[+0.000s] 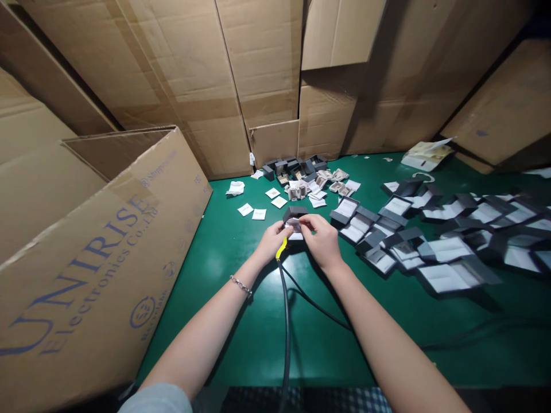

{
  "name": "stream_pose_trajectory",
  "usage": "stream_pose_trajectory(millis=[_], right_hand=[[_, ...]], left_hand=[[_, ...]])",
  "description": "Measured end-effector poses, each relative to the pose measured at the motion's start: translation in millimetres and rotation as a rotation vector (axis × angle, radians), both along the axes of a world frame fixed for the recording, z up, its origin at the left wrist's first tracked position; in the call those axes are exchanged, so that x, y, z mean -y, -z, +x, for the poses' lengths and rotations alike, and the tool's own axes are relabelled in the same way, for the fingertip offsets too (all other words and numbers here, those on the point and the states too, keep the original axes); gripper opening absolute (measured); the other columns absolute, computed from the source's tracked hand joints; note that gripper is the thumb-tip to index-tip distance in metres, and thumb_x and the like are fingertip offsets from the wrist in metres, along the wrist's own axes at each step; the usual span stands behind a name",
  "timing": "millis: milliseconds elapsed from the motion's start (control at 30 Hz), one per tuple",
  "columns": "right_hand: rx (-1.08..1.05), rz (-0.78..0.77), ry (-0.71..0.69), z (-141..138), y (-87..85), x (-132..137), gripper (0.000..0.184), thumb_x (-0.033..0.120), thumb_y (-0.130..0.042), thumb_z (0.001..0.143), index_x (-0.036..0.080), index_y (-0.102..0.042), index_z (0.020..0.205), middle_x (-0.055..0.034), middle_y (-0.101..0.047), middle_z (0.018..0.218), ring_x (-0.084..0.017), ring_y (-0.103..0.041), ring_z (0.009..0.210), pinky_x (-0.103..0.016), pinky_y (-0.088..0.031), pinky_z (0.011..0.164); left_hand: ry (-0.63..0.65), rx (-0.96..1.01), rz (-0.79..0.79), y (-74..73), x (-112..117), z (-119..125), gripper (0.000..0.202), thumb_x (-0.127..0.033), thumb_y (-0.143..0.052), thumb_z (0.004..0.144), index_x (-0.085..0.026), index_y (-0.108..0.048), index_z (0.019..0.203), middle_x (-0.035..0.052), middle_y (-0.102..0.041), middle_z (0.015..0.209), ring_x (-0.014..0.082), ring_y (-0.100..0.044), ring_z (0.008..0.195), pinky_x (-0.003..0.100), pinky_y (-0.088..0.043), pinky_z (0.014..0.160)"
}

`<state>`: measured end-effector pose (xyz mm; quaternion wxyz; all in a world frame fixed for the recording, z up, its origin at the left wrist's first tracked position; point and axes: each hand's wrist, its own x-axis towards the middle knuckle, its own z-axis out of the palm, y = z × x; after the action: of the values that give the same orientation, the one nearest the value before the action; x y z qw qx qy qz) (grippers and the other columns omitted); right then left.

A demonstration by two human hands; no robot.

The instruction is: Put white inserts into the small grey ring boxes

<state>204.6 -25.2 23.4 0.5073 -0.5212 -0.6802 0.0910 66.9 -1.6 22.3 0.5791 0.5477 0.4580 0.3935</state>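
A small black hinged gift box stands with its lid up at the middle of the table. My left hand is closed around its left side. From the right, my right hand pinches a white insert at the box's opening; whether the insert is fully inside I cannot tell. Beside my left hand, a yellow tag is on a black cable that runs down toward me. Many open black boxes with white inserts are spread to the right of my right hand.
Dark boxes and pale inserts are heaped at the back, with several white cards to their left. A large carton flanks the left side, and cardboard walls close the rear. Papers lie back right.
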Motion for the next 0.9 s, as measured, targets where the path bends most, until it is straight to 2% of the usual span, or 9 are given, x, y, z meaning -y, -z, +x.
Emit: stream_pose_trajectory(millis=[200, 367, 567, 733, 900], right_hand=[[0.263, 0.047, 0.096, 5.0, -2.5, 1.5, 0.030, 0.023, -0.042, 0.087, 0.024, -0.064, 0.107, -0.0078, -0.058, 0.094, -0.020, -0.056, 0.087, -0.032, -0.048, 0.077], [0.420, 0.003, 0.104, 2.4, -1.9, 0.6, 0.038, 0.022, -0.041, 0.086, 0.022, -0.057, 0.120, -0.0118, -0.058, 0.102, -0.024, -0.053, 0.087, -0.037, -0.048, 0.074], [0.460, 0.015, 0.070, 1.4, -2.8, -0.8, 0.040, 0.022, -0.043, 0.085, 0.023, -0.054, 0.123, -0.0113, -0.058, 0.110, -0.024, -0.051, 0.094, -0.039, -0.047, 0.082], [0.457, -0.005, 0.047, 0.2, -1.0, -1.4, 0.036, 0.028, -0.043, 0.086, 0.020, -0.059, 0.117, -0.0134, -0.056, 0.114, -0.026, -0.050, 0.100, -0.042, -0.046, 0.086], [0.420, -0.014, 0.031, -2.6, 1.5, -0.4, 0.039, 0.030, -0.041, 0.087, 0.021, -0.055, 0.122, -0.0136, -0.055, 0.116, -0.027, -0.049, 0.104, -0.043, -0.046, 0.088]], left_hand=[[0.034, 0.050, 0.009, 14.1, -5.9, -3.3, 0.024, -0.036, -0.055, 0.073, -0.014, -0.057, 0.084, -0.0044, -0.051, 0.061, 0.0060, -0.043, 0.047, 0.019, -0.037, 0.047], [0.011, 0.120, -0.039, 26.4, -13.6, -5.6, 0.027, -0.038, -0.057, 0.073, -0.014, -0.057, 0.085, -0.0053, -0.048, 0.059, 0.0036, -0.038, 0.041, 0.018, -0.030, 0.040], [-0.009, 0.171, -0.087, 27.3, -16.3, -7.4, 0.028, -0.038, -0.061, 0.072, -0.013, -0.057, 0.084, -0.0043, -0.049, 0.056, 0.0041, -0.041, 0.041, 0.018, -0.030, 0.040], [-0.036, 0.178, -0.097, 25.9, -15.3, -6.5, 0.026, -0.035, -0.063, 0.071, -0.013, -0.058, 0.084, -0.0030, -0.052, 0.057, 0.0056, -0.045, 0.045, 0.018, -0.032, 0.041], [-0.049, 0.175, -0.106, 25.8, -15.7, -5.5, 0.026, -0.034, -0.063, 0.070, -0.013, -0.059, 0.085, -0.0020, -0.053, 0.059, 0.0066, -0.047, 0.048, 0.018, -0.032, 0.042]])
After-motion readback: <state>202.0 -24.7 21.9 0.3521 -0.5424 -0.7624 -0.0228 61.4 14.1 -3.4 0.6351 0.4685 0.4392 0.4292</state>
